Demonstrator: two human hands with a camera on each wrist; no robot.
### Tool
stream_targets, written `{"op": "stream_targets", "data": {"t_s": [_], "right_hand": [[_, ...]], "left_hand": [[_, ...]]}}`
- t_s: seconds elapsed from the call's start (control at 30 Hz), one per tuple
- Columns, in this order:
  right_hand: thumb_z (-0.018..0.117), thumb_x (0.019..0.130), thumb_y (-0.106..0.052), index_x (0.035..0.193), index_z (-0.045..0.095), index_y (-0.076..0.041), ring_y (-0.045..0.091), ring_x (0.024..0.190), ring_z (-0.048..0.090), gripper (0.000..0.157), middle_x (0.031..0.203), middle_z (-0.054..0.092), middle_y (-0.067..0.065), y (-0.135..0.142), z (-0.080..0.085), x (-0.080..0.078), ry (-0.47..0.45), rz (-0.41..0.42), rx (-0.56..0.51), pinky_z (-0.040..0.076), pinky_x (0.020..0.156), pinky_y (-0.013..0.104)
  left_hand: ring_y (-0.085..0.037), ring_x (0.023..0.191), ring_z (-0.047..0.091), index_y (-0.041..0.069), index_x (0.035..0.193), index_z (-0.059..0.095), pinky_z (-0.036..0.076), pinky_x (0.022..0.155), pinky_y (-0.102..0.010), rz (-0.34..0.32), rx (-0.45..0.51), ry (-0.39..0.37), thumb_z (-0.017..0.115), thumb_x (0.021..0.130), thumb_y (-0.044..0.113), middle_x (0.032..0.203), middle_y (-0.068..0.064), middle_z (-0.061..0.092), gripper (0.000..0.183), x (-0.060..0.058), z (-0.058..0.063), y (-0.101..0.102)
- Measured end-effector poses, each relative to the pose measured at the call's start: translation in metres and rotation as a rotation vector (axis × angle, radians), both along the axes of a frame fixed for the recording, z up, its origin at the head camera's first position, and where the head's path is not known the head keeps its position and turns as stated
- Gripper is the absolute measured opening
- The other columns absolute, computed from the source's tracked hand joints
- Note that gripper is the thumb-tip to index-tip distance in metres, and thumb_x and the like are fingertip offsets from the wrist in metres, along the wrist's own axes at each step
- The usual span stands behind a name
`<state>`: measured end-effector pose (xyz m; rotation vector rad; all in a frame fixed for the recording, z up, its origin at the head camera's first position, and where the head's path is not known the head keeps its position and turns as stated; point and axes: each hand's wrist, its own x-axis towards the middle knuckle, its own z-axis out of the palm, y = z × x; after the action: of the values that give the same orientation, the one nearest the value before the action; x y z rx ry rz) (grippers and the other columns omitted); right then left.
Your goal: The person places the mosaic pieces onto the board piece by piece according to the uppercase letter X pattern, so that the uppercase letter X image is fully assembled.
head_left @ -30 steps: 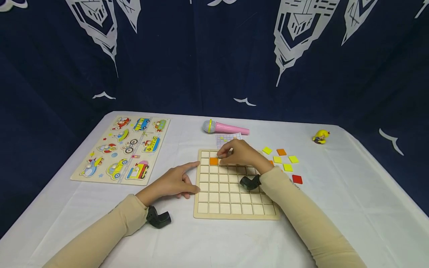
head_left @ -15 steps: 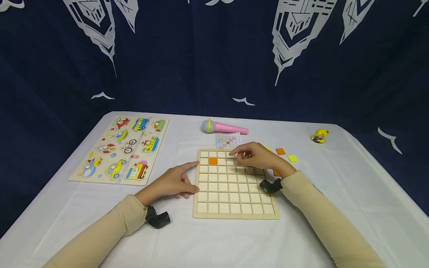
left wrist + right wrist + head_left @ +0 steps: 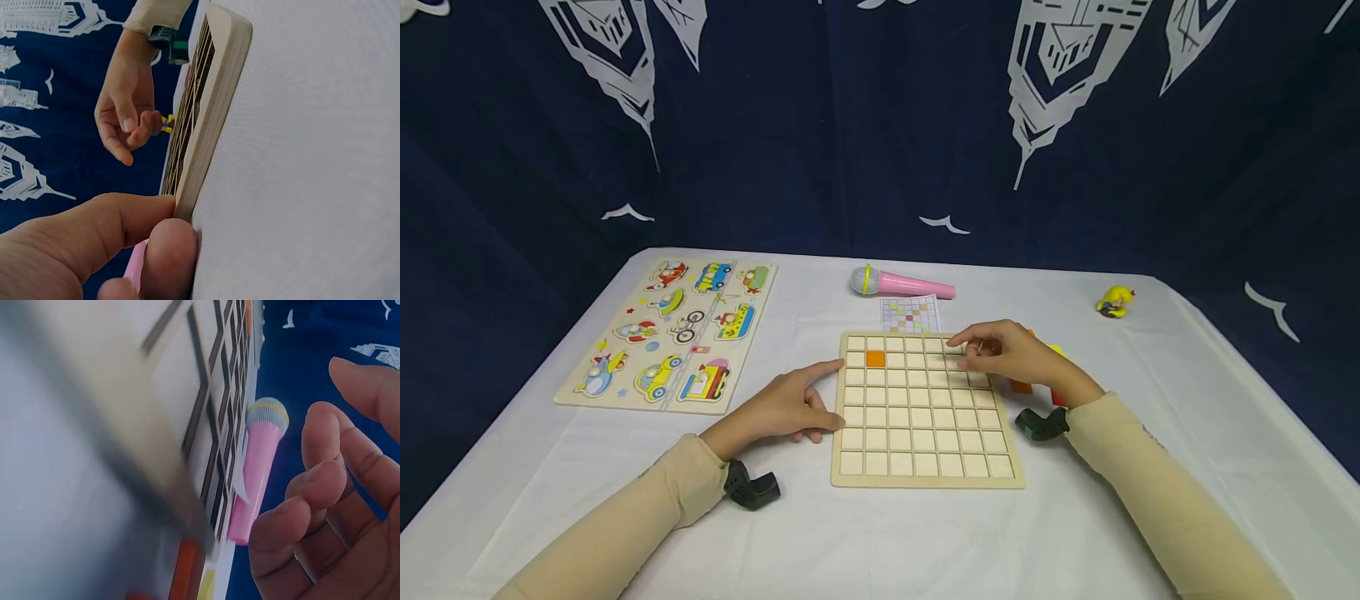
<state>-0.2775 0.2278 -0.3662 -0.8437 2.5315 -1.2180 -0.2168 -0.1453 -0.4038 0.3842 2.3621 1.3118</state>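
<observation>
Grid board: centre stage, flat on the white tabletop, near edge running left to right, sides reaching away toward the curtain; it looks nearly square, so no long axis to call.
Orange tile: sitting in the board, second row from the far edge, second column from the left, squared up with the cells.
Left hand: grip apart, forefinger and thumb tips at the board's left edge.
Right hand: up above the far right corner, grip apart, fingers loosely bent, nothing held.
Microphone: beyond the board, long axis left to right, silver end pointing left.
Card: between microphone and board.
</observation>
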Motion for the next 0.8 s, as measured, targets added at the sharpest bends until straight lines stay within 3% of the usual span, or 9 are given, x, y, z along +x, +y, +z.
{"op": "stream_targets", "data": {"t_s": [0.47, 0.8], "right_hand": [[0.073, 0.099, 0.002, 0.123, 0.074, 0.010, 0.010, 0.069, 0.054, 0.025, 0.087, 0.067, 0.003, 0.046, -0.003, 0.010, 0.013, -0.042, -0.005, 0.047, 0.065, 0.022], [0.075, 0.101, -0.005, 0.127, 0.073, 0.007, 0.013, 0.070, 0.053, 0.029, 0.094, 0.065, 0.007, 0.071, -0.002, 0.011, -0.045, -0.148, 0.036, 0.046, 0.063, 0.024]], "left_hand": [[-0.012, 0.058, 0.066, 0.007, 0.169, 0.035, 0.046, 0.052, -0.024, -0.001, 0.008, -0.009, 0.088, 0.088, 0.016, 0.075, -0.006, 0.071, 0.096, 0.000, 0.001, 0.000], [-0.011, 0.057, 0.064, 0.006, 0.169, 0.035, 0.046, 0.052, -0.024, -0.001, -0.001, -0.001, 0.088, 0.088, 0.016, 0.074, -0.005, 0.071, 0.097, 0.000, 0.001, 0.000]]}}
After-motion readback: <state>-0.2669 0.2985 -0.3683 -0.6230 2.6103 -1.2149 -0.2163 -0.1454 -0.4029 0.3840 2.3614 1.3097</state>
